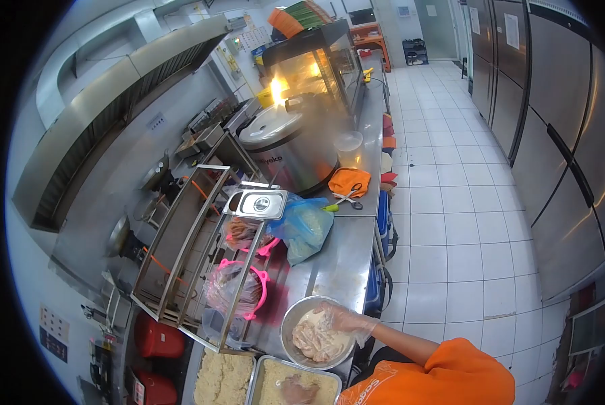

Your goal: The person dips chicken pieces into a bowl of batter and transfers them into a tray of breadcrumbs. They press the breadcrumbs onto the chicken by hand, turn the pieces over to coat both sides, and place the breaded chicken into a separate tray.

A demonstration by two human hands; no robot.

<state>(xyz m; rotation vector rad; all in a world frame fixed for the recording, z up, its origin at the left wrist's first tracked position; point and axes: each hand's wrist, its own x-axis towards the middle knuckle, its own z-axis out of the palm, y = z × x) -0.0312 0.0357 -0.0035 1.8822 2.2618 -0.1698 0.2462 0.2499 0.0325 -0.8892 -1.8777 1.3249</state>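
My right hand (339, 320), in a clear plastic glove, reaches into a round metal bowl (288, 347). The bowl holds wet, pale pieces (314, 342) that look like battered raw chicken. The fingers touch the pieces, and their shape is lost among them. At the bottom edge, my gloved left hand (298, 391) appears to rest in a metal tray (254, 386) of pale breading crumbs (279, 375). It is partly cut off, with its fingers indistinct. Beside it stands a second tray filled with coated pieces (223, 379).
A metal rack (181, 270) stands over pink baskets (258, 297) with bagged food. Farther along the counter are a blue bag (302, 233), scissors (349, 197) on an orange cloth (348, 181), a large cooker (282, 155) and a lit display cabinet (316, 67). Steel refrigerators (572, 155) line the right.
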